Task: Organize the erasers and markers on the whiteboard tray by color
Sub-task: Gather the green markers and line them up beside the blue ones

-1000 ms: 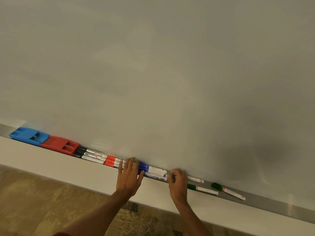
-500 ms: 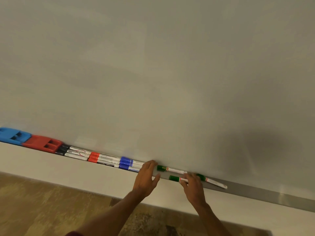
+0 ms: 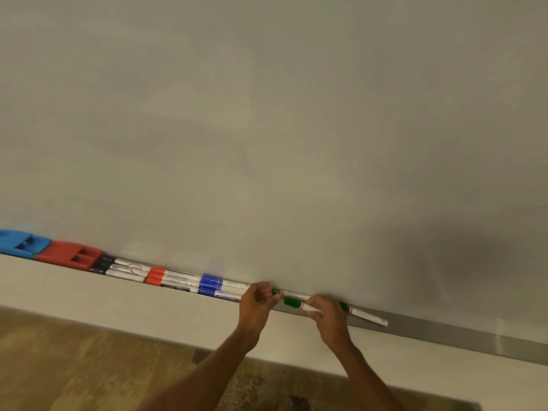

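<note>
Green markers [image 3: 292,301] lie lengthwise on the tray [image 3: 444,330], just right of the blue markers [image 3: 219,287] | left hand [image 3: 256,304] pinches one green cap end | right hand [image 3: 327,314] curled over another's barrel | third [image 3: 364,315] beyond; nothing blocks leftward slide.

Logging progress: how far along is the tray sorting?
Done: blue eraser, red eraser, then black, red and blue markers grouped in a row. In hand: right hand holds one green marker. Left: lining up the three greens.
</note>
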A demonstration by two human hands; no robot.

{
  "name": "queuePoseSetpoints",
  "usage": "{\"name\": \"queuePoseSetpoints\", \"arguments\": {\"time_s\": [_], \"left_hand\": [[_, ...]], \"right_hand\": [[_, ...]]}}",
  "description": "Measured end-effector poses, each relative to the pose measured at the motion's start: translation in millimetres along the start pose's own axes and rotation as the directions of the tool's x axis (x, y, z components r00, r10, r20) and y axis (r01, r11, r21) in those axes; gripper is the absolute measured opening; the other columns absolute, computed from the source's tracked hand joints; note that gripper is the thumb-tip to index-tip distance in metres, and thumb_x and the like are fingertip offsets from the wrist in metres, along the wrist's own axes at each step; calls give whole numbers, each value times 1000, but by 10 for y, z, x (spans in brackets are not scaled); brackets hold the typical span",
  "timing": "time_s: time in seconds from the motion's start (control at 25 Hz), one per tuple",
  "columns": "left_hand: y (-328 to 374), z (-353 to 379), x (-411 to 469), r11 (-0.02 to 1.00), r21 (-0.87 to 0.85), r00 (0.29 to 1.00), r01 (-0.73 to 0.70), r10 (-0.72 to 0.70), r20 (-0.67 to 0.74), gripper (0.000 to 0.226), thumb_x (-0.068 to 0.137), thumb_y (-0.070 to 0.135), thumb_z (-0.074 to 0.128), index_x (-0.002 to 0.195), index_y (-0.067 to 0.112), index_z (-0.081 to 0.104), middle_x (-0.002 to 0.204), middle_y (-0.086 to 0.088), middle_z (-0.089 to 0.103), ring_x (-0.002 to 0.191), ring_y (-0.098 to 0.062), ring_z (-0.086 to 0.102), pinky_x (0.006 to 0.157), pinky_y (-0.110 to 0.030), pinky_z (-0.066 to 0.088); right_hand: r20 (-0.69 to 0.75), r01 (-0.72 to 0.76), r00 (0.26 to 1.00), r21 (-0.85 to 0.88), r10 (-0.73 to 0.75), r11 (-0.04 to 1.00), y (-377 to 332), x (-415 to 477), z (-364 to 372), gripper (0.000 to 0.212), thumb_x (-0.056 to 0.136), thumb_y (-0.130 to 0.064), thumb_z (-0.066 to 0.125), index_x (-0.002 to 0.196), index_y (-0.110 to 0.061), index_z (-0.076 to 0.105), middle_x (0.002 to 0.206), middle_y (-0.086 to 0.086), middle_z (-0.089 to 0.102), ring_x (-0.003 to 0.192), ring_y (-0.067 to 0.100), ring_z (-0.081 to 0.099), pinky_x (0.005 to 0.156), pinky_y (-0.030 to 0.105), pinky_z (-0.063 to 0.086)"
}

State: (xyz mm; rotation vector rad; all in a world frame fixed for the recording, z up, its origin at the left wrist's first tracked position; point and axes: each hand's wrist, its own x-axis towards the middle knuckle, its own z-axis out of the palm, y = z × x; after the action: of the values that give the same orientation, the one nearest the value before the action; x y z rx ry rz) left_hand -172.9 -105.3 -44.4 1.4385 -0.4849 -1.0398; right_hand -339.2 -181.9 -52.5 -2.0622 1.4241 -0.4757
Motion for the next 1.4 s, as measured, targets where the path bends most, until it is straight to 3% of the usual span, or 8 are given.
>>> {"name": "queuePoseSetpoints", "arguments": {"time_s": [0.16,0.32,0.48,0.72,0.88,1.04,1.28,1.4], "left_hand": [[-5,130,-77,985,-164,989,55,-31,142,22,85,10,66,107,6,63,102,-16,69,99,-26,64,90,-33,52],[4,156,-106,941,-315,984,120,-69,167,19,95,11,50,107,2,62,103,-19,68,101,-29,64,87,-35,53],[23,41,-86,877,-448,984,176,-148,96,20,96,11,47,107,1,61,101,-17,67,100,-29,64,87,-36,52],[38,-147,-63,829,-519,973,206,-231,17,13,94,7,50,98,3,62,98,-18,68,99,-31,63,89,-44,51],[40,-228,-60,816,-531,966,227,-258,17,16,93,7,51,104,1,62,100,-19,70,103,-35,63,86,-44,53],[37,-300,-55,799,-538,957,267,-287,48,23,92,9,54,111,-3,59,97,-20,70,100,-36,65,82,-44,55],[27,-337,-61,799,-516,946,309,-316,77,27,91,10,55,113,-5,58,98,-22,68,97,-37,66,79,-43,57],[3,-303,-56,814,-487,943,317,-325,70,26,92,9,55,114,-5,57,102,-23,67,100,-37,65,78,-43,57]], "right_hand": [[28,30,999,271,-39,962,-363,-1,5,18,79,-3,67,89,-18,64,88,-1,69,83,6,64,72,17,52],[65,44,995,340,-71,939,-619,-4,59,10,80,-10,68,87,-17,65,78,-11,66,74,-5,63,62,8,48],[10,71,997,172,-74,983,-533,67,81,6,85,-19,64,88,-17,68,82,-5,67,78,8,63,67,13,48],[10,169,985,-272,-173,947,-305,113,106,26,83,-4,60,107,-12,67,105,9,69,99,23,62,87,35,52],[17,186,981,-398,-195,899,-310,85,152,21,72,-3,73,91,-12,71,87,6,72,82,21,66,67,31,56],[0,139,989,-385,-151,912,-267,94,194,18,65,-4,80,75,-12,69,73,5,69,69,18,64,56,27,55],[5,67,998,-305,-68,950,-166,76,206,14,84,-9,63,97,-10,68,94,8,65,86,19,62,70,24,51],[-39,37,998,-99,-41,994,-196,73,185,16,84,-7,62,98,-10,69,92,6,67,85,18,62,69,20,51]]}}
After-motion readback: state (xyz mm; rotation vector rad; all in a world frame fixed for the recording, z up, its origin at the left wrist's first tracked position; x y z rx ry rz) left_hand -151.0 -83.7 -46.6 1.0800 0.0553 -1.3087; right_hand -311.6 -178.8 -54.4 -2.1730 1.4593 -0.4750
